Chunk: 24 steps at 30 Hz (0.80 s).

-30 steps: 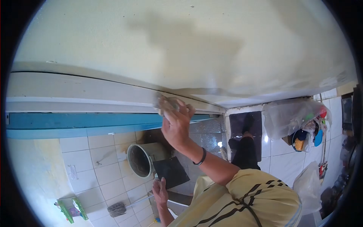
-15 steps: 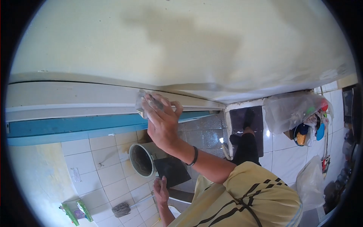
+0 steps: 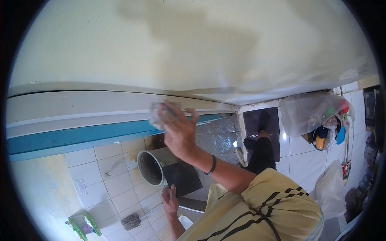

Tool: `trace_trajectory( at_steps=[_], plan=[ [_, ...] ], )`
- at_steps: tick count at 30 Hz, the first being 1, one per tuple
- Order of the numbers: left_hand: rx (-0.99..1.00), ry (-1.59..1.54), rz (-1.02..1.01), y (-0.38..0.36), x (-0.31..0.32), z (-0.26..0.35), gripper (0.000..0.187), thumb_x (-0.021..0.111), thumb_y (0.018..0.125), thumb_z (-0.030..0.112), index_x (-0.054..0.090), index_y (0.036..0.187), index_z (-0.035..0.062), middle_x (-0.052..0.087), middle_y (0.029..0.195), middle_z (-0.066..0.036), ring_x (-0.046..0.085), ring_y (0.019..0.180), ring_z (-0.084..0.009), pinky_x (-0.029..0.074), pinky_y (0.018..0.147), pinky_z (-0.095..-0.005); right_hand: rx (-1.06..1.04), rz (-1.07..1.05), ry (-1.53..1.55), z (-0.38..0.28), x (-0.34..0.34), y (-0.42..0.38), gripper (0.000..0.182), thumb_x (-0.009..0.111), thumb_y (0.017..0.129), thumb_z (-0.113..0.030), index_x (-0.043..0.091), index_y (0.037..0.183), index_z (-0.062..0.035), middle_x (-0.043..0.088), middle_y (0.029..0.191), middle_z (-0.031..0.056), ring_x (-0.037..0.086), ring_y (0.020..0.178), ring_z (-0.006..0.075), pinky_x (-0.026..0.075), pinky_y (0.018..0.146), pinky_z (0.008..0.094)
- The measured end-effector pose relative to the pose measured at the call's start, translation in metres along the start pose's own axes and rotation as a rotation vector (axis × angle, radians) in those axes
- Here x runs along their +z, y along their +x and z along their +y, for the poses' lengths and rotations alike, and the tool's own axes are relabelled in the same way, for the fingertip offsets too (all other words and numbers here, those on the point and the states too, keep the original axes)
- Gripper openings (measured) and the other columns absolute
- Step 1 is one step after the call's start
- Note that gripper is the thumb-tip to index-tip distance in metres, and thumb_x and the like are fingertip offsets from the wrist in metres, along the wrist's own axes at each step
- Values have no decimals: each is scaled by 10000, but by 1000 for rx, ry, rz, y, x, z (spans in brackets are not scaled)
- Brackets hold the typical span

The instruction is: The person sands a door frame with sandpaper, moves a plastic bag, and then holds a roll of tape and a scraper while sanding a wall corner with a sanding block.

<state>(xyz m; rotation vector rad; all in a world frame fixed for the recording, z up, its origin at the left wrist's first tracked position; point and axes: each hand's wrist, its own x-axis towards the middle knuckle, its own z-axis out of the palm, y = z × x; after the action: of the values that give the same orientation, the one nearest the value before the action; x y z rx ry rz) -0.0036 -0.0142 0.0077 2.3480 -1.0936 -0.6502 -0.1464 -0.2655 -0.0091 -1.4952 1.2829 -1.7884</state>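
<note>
My right hand [image 3: 179,130], with a black band on its wrist, presses a folded grey sheet [image 3: 157,115], perhaps sandpaper, against the white door frame [image 3: 76,106]. Motion smears the fingers and the sheet. Beside the white trim runs a blue-green strip [image 3: 72,134]. Lower down, my left hand [image 3: 170,201] has its fingers curled, thumb up, at the corner of a flat black square sheet [image 3: 183,178], which it seems to pinch. Pale dust marks the fingers of this hand. Behind the black sheet, a grey bucket [image 3: 138,166] stands partly covered.
A cream wall [image 3: 201,48] fills the upper view. On the tiled floor lie a grey mop head [image 3: 130,221] and a green-edged package [image 3: 92,224]. To the right are a dark mat [image 3: 271,120] under a foot, a plastic-covered pile [image 3: 301,116] and a white plastic bag [image 3: 330,193].
My right hand has slid slightly right and down along the door frame with the grey sheet, and is now blurred. My left hand has barely shifted.
</note>
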Motion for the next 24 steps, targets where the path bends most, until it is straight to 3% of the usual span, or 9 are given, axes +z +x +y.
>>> trace_trajectory(
  at_steps=[6,9,14,17,20,24],
  plan=[
    [-55,27,23,-3,-1,1,408,613,970,232,383,705,24,314,671,-12,304,655,-127,270,573,-332,-13,-15,3,-16,6,12,566,672,705,43,621,1249,-107,628,1304,48,519,1280,241,270,979,488],
    [-58,14,14,-7,-3,-1,402,612,971,246,403,712,20,328,667,-17,313,659,-130,276,577,-332,-17,52,20,-23,9,16,509,637,734,63,681,1206,-122,680,1251,37,575,1207,248,272,954,452],
    [-79,61,24,-8,-2,2,381,612,970,257,441,734,13,346,653,-26,330,654,-133,293,579,-332,99,-38,-151,31,2,-23,537,625,727,77,675,1222,-125,686,1237,34,559,1235,255,262,975,470],
    [-51,31,33,-6,-2,-19,372,611,971,264,453,751,9,344,649,-28,330,645,-132,301,576,-333,122,5,-69,10,3,-10,549,627,717,81,670,1227,-118,684,1239,40,556,1241,259,261,985,471],
    [-83,75,21,-6,2,5,376,611,970,270,450,756,7,343,645,-31,330,642,-134,299,574,-337,27,63,-20,-19,12,8,562,632,705,82,664,1232,-111,677,1252,47,552,1247,262,262,987,471],
    [-52,34,10,-5,-2,-10,386,611,969,262,432,736,11,337,638,-30,323,636,-137,291,570,-341,57,24,-56,11,9,-8,550,636,709,80,662,1228,-98,670,1267,57,559,1231,261,270,987,467]
  ],
)
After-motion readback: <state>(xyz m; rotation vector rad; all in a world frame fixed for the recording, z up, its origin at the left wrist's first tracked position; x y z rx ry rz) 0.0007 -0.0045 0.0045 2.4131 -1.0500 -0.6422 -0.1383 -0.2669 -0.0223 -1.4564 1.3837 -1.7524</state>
